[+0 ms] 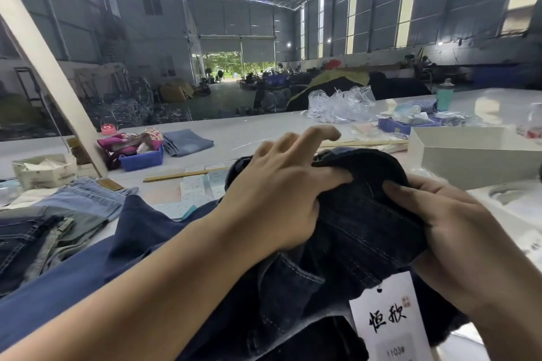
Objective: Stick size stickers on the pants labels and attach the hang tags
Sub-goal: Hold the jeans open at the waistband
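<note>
A pair of dark denim pants (360, 223) is bunched up in front of me. My left hand (281, 193) grips the fabric from the left, thumb pressed into the cloth and fingers arched over the top. From the right, my right hand (457, 228) grips the same bunch, its fingers curled into the denim. A white hang tag (387, 316) with black characters hangs from the pants below my hands. Sheets of small size stickers (199, 187) lie on the table beyond my left wrist.
Lighter jeans (85, 199) and dark pants are piled at the left. A blue tray (140, 158) holds pink cloth, with folded jeans (187, 142) beside it. A white box (469, 152) stands at the right. Clear plastic bags (340, 105) lie farther back. A wooden ruler (181, 175) lies mid-table.
</note>
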Demonstrator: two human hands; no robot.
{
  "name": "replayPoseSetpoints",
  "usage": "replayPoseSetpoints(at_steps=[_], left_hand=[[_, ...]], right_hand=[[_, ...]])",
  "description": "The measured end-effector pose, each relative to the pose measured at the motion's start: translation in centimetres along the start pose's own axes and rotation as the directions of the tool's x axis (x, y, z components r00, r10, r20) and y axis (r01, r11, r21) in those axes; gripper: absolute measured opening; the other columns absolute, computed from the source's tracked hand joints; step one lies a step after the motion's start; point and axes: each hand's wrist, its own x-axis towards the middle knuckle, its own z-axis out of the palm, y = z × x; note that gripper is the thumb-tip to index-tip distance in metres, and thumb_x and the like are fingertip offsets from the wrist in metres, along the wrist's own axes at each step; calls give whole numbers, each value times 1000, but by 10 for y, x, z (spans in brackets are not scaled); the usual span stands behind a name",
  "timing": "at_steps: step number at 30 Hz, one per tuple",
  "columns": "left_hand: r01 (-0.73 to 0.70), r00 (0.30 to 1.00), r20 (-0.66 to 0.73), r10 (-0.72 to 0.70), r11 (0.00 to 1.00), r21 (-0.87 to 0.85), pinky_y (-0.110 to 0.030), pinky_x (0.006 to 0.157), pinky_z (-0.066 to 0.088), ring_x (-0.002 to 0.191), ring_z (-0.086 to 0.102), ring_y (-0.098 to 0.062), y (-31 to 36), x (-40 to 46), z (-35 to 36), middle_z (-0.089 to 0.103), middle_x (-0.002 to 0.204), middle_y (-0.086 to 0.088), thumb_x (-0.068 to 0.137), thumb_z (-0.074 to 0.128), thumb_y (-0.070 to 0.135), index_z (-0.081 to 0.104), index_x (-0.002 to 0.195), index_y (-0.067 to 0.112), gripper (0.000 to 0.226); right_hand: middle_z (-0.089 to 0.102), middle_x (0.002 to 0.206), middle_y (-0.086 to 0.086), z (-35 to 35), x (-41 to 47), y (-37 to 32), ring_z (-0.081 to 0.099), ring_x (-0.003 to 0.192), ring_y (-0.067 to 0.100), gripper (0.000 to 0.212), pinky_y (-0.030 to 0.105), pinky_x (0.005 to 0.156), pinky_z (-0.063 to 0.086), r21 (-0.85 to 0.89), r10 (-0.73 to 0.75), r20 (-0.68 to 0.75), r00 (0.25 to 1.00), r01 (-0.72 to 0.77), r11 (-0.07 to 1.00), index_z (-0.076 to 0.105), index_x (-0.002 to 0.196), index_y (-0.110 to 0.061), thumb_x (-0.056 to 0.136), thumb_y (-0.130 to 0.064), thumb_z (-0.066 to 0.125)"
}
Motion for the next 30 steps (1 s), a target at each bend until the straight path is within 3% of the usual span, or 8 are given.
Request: replayPoseSetpoints(at_steps=[4, 6, 10, 14, 17, 21, 24, 30], left_hand=[[53, 997, 65, -45, 992, -118, -44, 103, 36, 120, 49, -22, -1, -2, -6, 47, 137, 4, 80, 75, 21, 76, 101, 32, 24], [60, 998, 41, -56, 991, -117, -44, 98, 41, 112, 51, -18, -5, -11, -7, 51, 126, 6, 77, 79, 23, 76, 90, 29, 15], [113, 993, 57, -104, 976, -184, -27, 94, 38, 107, 46, -3, -15, -36, -11, 44, 115, 21, 79, 72, 37, 71, 88, 36, 8], [302, 951, 164, -261, 896, -325, -13, 83, 35, 102, 51, 3, -22, -39, -15, 48, 108, 26, 76, 60, 50, 67, 74, 35, 17], [367, 929, 209, -305, 823, -434, -21, 77, 40, 94, 56, -3, -23, -34, -14, 53, 102, 21, 81, 57, 47, 67, 63, 25, 30], [388, 921, 233, -312, 793, -471, -28, 75, 44, 87, 58, -6, -25, -33, -12, 55, 96, 15, 88, 69, 30, 63, 57, 23, 32], [390, 919, 256, -301, 800, -456, -28, 77, 47, 87, 59, -5, -26, -30, -12, 55, 94, 13, 78, 76, 29, 66, 57, 25, 24], [390, 918, 269, -292, 794, -467, -21, 69, 48, 79, 60, -4, -29, -24, -14, 56, 93, 15, 63, 81, 29, 63, 70, 32, 20]], right_hand=[[71, 90, 27, -2, 1, 3, 69, 70, 34, 22, 33, 52, 55, -3, 34, -74, 997, -34, 999, 73, 96, -4, 85, -15, 58], [70, 69, 13, -6, 3, 4, 63, 51, 21, 20, 25, 43, 47, -341, -33, -217, 976, -44, 939, 74, 86, -15, 93, -13, 56], [63, 60, -4, 0, 8, 6, 58, 55, 3, 18, 13, 41, 39, -883, -380, -207, 902, -5, 469, 64, 80, -24, 90, -11, 56], [42, 81, -8, 21, 10, 6, 45, 66, 13, 37, 26, 54, 30, -977, -659, 16, 752, 151, 149, 43, 84, -19, 70, 5, 68], [42, 85, 0, 29, 8, 11, 38, 79, 18, 39, 26, 68, 27, -934, -700, 303, 646, 346, -85, 47, 68, -12, 55, 16, 70], [48, 106, -7, 28, 9, 14, 40, 98, 15, 16, 36, 81, 37, -920, -533, 323, 782, 392, 18, 64, 74, -24, 74, -28, 80], [46, 119, -13, 29, 11, 14, 35, 109, 13, 34, 37, 88, 32, -942, -382, 311, 870, 337, -1, 72, 105, -40, 78, -57, 59], [59, 116, -11, 33, 23, 19, 44, 113, 22, 7, 43, 90, 35, -925, -471, 295, 832, 371, 76, 77, 79, -33, 75, -30, 82]])
